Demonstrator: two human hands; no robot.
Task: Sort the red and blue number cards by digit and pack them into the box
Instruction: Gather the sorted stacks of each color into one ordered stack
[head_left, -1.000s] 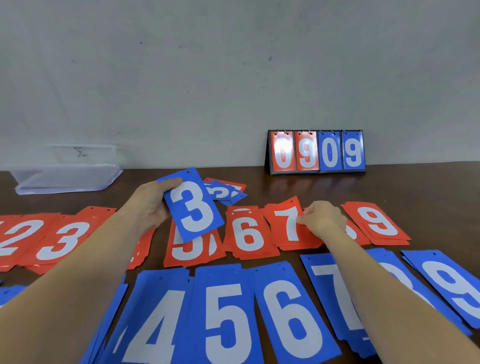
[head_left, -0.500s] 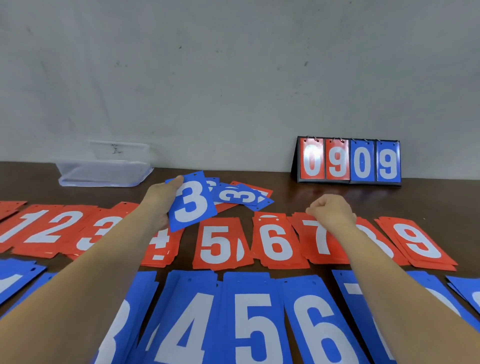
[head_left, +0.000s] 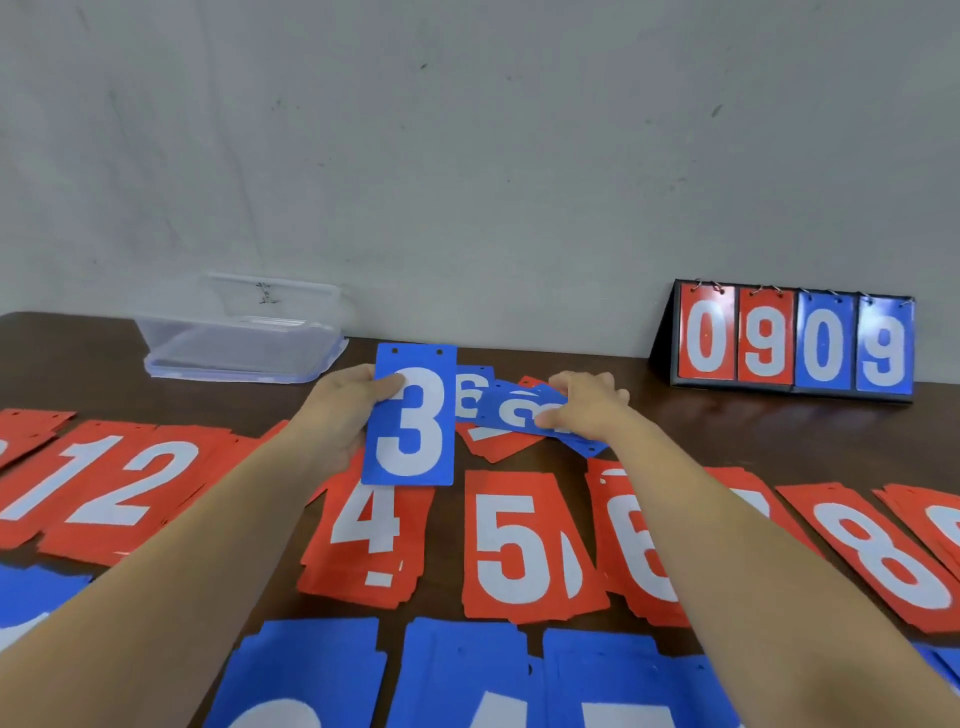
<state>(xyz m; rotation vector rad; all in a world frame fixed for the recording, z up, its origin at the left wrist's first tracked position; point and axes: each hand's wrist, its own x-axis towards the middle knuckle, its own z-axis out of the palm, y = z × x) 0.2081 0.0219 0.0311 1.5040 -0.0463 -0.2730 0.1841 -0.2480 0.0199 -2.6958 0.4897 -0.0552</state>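
The table (head_left: 779, 431) carries red piles (head_left: 519, 545) and blue piles (head_left: 467, 675) in digit order. The box (head_left: 239, 343) waits at 11 o'clock. At 12, the right hand (head_left: 587, 405) pinches the loose pile (head_left: 519, 415). The left hand (head_left: 337, 410) grips blue 3 (head_left: 410, 421) upright, likely to read it.

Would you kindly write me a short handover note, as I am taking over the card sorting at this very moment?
Left hand holds a blue 3 upright. Right hand pinches a loose card in the unsorted pile behind the rows.
Red row and blue row lie sorted by digit. The box stands back left, with no cards seen in it.
Done: most of the sorting.
Left: place the blue 3, clear the pile, pack everything.
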